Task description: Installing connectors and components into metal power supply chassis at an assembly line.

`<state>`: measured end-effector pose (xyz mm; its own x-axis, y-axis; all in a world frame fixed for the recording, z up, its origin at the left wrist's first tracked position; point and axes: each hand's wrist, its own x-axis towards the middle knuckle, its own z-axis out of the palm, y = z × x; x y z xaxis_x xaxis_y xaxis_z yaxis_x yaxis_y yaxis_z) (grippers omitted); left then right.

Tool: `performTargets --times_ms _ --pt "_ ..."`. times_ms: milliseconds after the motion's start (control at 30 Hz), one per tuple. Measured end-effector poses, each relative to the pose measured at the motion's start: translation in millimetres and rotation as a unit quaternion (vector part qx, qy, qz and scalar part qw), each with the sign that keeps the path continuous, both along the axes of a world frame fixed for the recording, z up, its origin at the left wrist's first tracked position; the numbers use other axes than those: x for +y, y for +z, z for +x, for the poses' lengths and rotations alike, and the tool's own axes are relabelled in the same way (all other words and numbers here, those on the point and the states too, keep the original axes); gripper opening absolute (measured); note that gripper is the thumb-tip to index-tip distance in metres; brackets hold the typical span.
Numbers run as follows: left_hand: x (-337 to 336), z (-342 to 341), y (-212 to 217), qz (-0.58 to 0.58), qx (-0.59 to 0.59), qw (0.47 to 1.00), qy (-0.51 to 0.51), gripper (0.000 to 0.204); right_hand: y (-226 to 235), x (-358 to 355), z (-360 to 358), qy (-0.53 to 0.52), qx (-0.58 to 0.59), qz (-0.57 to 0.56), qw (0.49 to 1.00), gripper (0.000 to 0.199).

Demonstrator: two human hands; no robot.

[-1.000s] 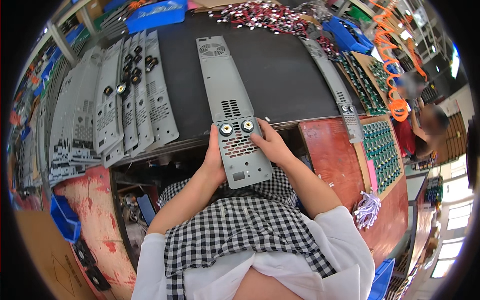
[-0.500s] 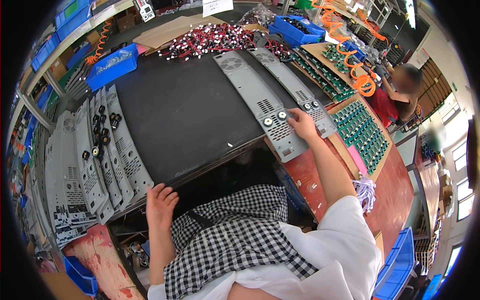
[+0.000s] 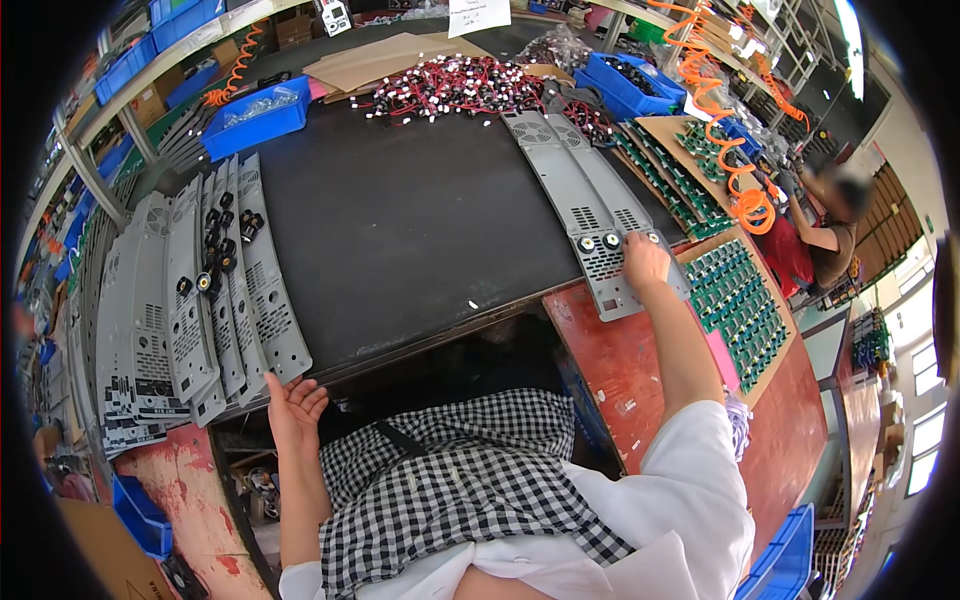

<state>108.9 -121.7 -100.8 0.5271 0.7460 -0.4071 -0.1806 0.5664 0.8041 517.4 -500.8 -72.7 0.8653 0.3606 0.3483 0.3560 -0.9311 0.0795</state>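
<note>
My right hand (image 3: pixel 646 262) is closed at the right edge of a grey metal panel (image 3: pixel 556 178) with vent slots and two white-centred round fittings (image 3: pixel 599 242). That panel lies against a second grey panel (image 3: pixel 600 178), partly covering it; my hand hides some of its lower end. My left hand (image 3: pixel 296 405) is open, palm up with fingers loosely bent, at the table's front edge. It is beside the lower end of the nearest panel (image 3: pixel 268 290) in the left row; whether it touches cannot be told. Black round fittings (image 3: pixel 215 240) lie on that row.
Red and black wires with white connectors (image 3: pixel 450 85) are heaped at the back. Blue bins (image 3: pixel 258 118) stand behind the black tabletop (image 3: pixel 410 220). Green circuit boards (image 3: pixel 735 310) lie on cardboard at right, below a coiled orange hose (image 3: pixel 752 212). Another person (image 3: pixel 815 235) works at far right.
My right hand has slid the panel rightward until it meets the second one; they lay apart before. My left hand has moved left, closer to the row of panels.
</note>
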Motion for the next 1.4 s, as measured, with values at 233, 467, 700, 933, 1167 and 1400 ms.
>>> performTargets --times_ms 233,467,700,933,1167,1400 --pt "2.0 -5.3 -2.1 0.002 0.009 1.0 -0.01 0.047 -2.5 -0.8 -14.4 0.06 -0.015 0.008 0.998 0.006" --pt "2.8 -2.5 -1.9 -0.002 0.008 1.0 -0.008 0.039 -11.9 -8.4 -12.3 0.025 -0.001 -0.008 1.0 0.01" --pt "4.2 -5.3 -3.6 -0.014 0.005 1.0 -0.01 0.039 -3.5 -10.4 11.5 -0.027 -0.007 0.01 1.0 0.022" --pt "5.5 -3.1 -7.4 -0.022 0.011 1.0 0.009 0.038 -2.9 -0.6 16.9 -0.016 -0.01 -0.022 1.0 0.018" --pt "-14.1 13.9 -4.8 0.005 -0.039 0.996 -0.076 0.036 31.1 120.8 -54.9 0.195 0.078 0.209 0.955 0.023" --pt "-74.6 22.9 -11.5 0.007 -0.02 0.972 -0.233 0.032 13.9 288.8 -185.2 0.354 0.338 0.178 0.854 0.045"
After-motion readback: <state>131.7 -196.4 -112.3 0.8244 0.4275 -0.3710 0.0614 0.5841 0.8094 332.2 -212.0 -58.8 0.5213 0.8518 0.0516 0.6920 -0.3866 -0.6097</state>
